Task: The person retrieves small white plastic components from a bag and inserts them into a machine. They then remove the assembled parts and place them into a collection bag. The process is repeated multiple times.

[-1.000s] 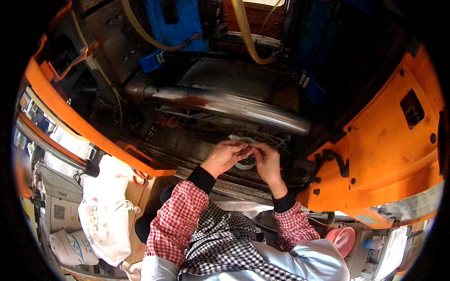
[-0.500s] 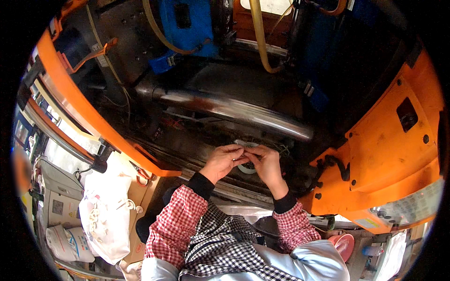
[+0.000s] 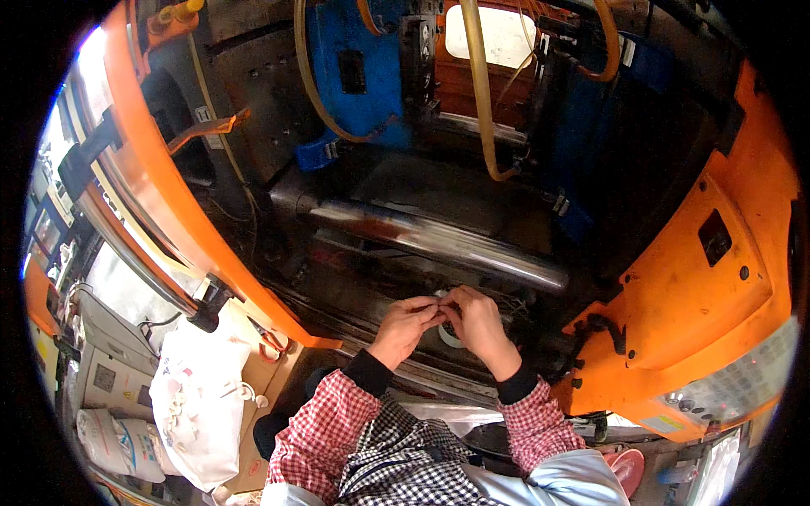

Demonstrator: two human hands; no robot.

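My left hand (image 3: 403, 331) and my right hand (image 3: 483, 329) meet fingertip to fingertip in front of the machine. Both are closed in a pinch, and whatever small thing sits between the fingers is too small to make out. A white tub (image 3: 450, 339) stands just below and behind them, mostly covered by my hands. Over the tub and hands lies a thick polished metal bar (image 3: 439, 246), set across the dark machine opening.
Orange machine doors flank me, the left door (image 3: 215, 228) and the right panel (image 3: 675, 295) with its control panel (image 3: 730, 384). A yellowish hose (image 3: 481, 101) hangs ahead. To my left are a white sack (image 3: 198, 396) bearing small pale pieces and orange-handled scissors (image 3: 272, 342). A pink basin (image 3: 626, 469) stands lower right.
The view has tilted, so the machine sits lower in the picture. My hands stay pinched together and now cover more of the tub.
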